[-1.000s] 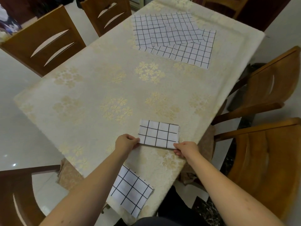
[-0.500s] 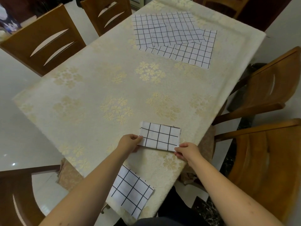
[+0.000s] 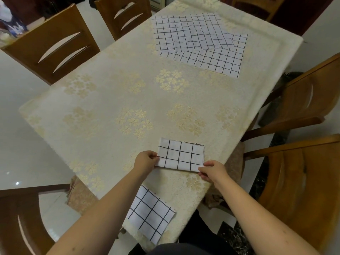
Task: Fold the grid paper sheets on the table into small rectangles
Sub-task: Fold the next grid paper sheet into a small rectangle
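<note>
Grid paper being folded (image 3: 181, 156) sits low-centre of the frame on the counter (image 3: 110, 100), already down to a small rectangle, a few squares across. Left hand (image 3: 145, 161) pinches its lower-left corner; right hand (image 3: 213, 171) pinches the lower-right corner, fingers curled on the edge. Hands apart, one at each end of the near edge. Can't tell whether that edge is lifted or flat.

Progress, as I read it:
- One finished rectangle (image 3: 150, 214) lies at the bottom-centre of the frame, near the counter's edge, partly behind the left forearm. Looks done.
- Piece in hand: prob. on its last fold or just getting squared up. Layers show at the right side, so it's been folded more than once.
- Unfolded sheets (image 3: 198, 43) in the upper right of the frame, well apart from the hands: at least two overlapping, creased but still big. Exact count unclear.

So roughly one done, one nearly done, at least two still untouched. Less than halfway, likely.

Wooden chairs (image 3: 53, 43) stand around the counter; cloth on it is cream w/ gold flowers.
</note>
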`<state>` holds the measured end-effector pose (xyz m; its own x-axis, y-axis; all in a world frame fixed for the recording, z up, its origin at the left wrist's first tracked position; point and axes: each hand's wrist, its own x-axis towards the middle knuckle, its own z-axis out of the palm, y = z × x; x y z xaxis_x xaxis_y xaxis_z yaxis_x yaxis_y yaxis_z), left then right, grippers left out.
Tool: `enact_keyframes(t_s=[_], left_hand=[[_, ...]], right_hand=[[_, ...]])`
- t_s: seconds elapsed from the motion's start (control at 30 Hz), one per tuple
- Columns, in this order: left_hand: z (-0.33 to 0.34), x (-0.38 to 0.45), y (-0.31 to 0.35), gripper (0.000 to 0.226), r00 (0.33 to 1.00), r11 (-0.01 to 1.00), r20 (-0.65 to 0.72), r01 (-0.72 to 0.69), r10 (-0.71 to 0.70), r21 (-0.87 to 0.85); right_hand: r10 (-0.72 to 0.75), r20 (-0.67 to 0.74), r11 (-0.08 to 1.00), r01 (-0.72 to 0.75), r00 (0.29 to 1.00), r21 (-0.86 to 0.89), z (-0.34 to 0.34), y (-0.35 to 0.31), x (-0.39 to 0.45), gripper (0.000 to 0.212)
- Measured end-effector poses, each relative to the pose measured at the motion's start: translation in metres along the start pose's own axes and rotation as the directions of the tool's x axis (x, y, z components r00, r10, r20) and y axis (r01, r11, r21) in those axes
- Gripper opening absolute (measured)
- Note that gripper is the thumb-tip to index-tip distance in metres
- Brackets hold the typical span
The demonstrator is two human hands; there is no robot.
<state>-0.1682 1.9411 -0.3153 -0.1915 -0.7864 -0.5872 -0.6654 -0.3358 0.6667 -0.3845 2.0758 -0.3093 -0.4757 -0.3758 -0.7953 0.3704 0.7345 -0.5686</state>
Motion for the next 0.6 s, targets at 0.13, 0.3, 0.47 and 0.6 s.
enact_keyframes(t_s=[0.13, 0.3, 0.47, 0.6], left_hand=[[-0.001, -0.0019, -0.0004, 0.027, 0.999, 1.0, 0.032, -0.008, 0.007, 0.026], [-0.0045, 0.0015, 0.002, 0.027, 0.988, 0.993, 0.141, 0.071, -0.058, -0.091], [0.0005, 0.0044, 0.0014, 0.017, 0.998, 0.994, 0.025, 0.061, -0.059, -0.093], [0.0033, -0.0003, -0.0022, 0.01, 0.999, 0.997, 0.004, 0.033, -0.033, -0.063]], right_hand=[[-0.004, 0.001, 1.0, 0.004, 1.0, 0.001, 0.0, 0.0017, -0.0005, 0.031], [-0.003, 0.024, 1.0, 0.003, 1.0, 0.009, -0.0007, 0.0015, -0.0017, 0.033], [-0.004, 0.026, 1.0, 0.004, 1.0, 0.006, -0.0002, 0.0042, -0.0024, 0.035], [-0.001, 0.03, 0.996, -0.002, 1.0, 0.088, 0.0001, 0.0075, -0.0034, 0.034]])
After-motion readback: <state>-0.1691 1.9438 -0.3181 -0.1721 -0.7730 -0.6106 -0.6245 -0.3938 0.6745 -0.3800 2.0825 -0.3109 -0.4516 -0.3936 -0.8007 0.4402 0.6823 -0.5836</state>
